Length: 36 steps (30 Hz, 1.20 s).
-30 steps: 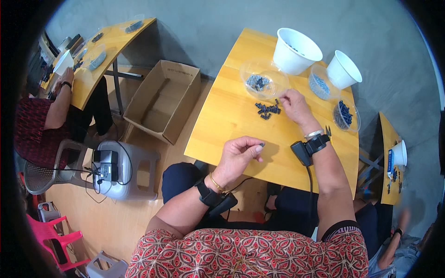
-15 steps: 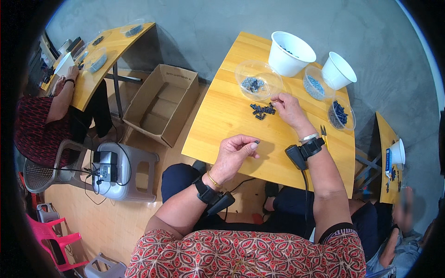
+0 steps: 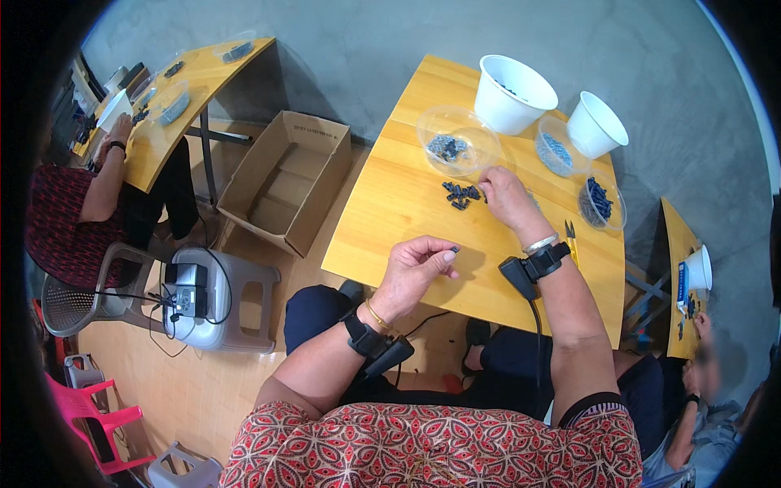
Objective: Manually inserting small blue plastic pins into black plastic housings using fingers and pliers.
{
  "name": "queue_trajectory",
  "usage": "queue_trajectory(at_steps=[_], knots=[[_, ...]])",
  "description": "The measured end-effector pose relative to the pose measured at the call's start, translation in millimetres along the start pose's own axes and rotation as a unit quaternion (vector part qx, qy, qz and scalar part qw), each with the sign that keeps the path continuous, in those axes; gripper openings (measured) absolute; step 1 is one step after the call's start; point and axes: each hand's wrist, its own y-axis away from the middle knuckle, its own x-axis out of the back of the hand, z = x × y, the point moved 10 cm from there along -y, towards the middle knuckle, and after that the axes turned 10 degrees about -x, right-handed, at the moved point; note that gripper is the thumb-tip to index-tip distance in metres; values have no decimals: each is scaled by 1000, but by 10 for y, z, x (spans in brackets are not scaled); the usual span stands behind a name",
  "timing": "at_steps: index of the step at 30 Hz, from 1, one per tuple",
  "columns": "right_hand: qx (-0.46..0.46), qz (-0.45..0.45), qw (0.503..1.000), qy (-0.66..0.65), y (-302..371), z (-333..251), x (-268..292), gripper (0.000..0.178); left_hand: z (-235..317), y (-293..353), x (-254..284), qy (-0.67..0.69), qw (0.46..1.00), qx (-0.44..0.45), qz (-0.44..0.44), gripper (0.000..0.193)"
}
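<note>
your left hand (image 3: 413, 270) pinched a small dark piece (image 3: 454, 250) over the wooden table (image 3: 382, 220); a loosened fingertip grip risked dropping it. your right hand (image 3: 508, 198) was beside the dark pile (image 3: 460, 195), its hold indiscernible; a sideways brush risked scattering the pile.

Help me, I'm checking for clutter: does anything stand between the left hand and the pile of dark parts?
Nothing visible does. Only wooden tabletop shows between the left hand, which pinches a small dark piece, and the pile of dark parts. The right hand is at the pile's right side, outside that gap.
</note>
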Motion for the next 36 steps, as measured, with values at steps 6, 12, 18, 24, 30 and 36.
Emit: queue_trajectory(at_steps=[6, 12, 18, 24, 30, 36], knots=[[-57, -15, 998, 25, 52, 112, -5, 5, 23, -2, -31, -8, 1000, -11, 0, 12], [-58, 57, 997, -15, 112, 132, 209, 7, 17, 0, -20, -19, 1000, -19, -1, 12], [-204, -57, 853, -477, 537, 327, 99, 10, 14, -6, -48, -24, 1000, -17, -3, 14], [-162, -152, 661, -717, 874, -212, -66, 8, 33, -6, -55, -57, 998, -16, 13, 14], [-136, -194, 670, -703, 968, -378, -122, 12, 24, -15, -51, -73, 997, -13, 25, 13], [-143, -176, 717, -660, 990, -451, -78, 8, 21, -11, -57, -58, 998, -25, 9, 14]])
